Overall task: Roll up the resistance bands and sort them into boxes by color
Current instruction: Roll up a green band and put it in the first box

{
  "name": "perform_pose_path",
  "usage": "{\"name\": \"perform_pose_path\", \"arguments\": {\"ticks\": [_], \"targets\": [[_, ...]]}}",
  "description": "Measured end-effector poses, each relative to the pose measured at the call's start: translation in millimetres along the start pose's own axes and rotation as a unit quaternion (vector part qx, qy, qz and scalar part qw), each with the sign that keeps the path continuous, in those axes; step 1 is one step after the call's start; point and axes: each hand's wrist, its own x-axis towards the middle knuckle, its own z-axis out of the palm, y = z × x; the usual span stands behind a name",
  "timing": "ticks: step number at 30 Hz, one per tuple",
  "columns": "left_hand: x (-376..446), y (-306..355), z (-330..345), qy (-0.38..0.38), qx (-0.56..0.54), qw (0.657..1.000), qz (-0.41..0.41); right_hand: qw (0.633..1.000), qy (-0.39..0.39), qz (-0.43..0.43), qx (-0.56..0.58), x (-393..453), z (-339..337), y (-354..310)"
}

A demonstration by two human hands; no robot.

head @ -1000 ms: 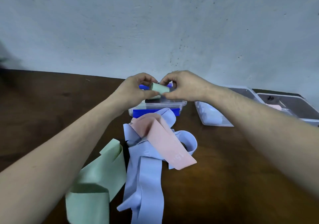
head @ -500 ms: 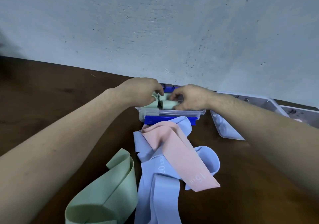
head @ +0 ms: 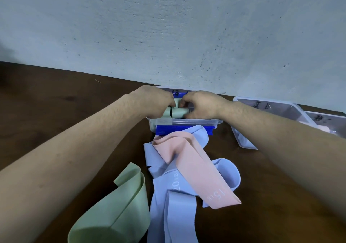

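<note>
Two hands (head: 155, 102) (head: 202, 105) grip (seemingly) two green rolls (head: 177, 112).

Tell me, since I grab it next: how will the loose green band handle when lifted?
Probably floppy: the loose green band lies in soft curving folds on the table. Likely light, being thin. It may drape and unfold rather than hold shape.

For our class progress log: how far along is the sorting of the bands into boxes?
Done: little that shows; the contents of the side boxes are unclear. In hand: the left hand and right hand set a rolled green band into the clear box. Left: a loose green band, blue bands and a pink band lie unrolled on the table.
</note>
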Motion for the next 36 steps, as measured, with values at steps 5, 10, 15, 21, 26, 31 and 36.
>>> {"name": "perform_pose_path", "arguments": {"ticks": [5, 10, 15, 21, 26, 31, 36], "targets": [[0.3, 0.4, -1.5, -0.010, 0.017, 1.000, 0.003, 0.999, -0.001, -0.017, -0.050, 2.4, -3.2, 0.1], [3.4, 2.8, -1.4, -0.022, 0.028, 0.999, -0.001, 0.999, 0.017, 0.010, -0.025, 2.4, -0.6, 3.9], [4.6, 3.9, -2.6, -0.018, 0.032, 0.999, -0.004, 0.999, 0.016, 0.013, 0.039, 3.3, 3.8, 6.3], [5.5, 3.6, -1.7, -0.014, 0.037, 0.999, -0.002, 0.999, 0.004, 0.005, 0.034, 0.7, 2.2, 7.3], [6.0, 2.9, -3.1, -0.020, 0.039, 0.999, 0.003, 1.000, 0.011, -0.006, 0.008, 0.2, -0.4, 7.6], [7.3, 0.9, -4.5, -0.009, 0.038, 0.999, 0.002, 0.999, 0.038, 0.001, 0.021, -5.3, -5.3, 11.3], [0.0, 10.5, -12.2, 0.053, 0.000, 0.999, 0.001, 0.994, 0.096, -0.007, 0.051, -18.0, -13.1, 12.6]]}}
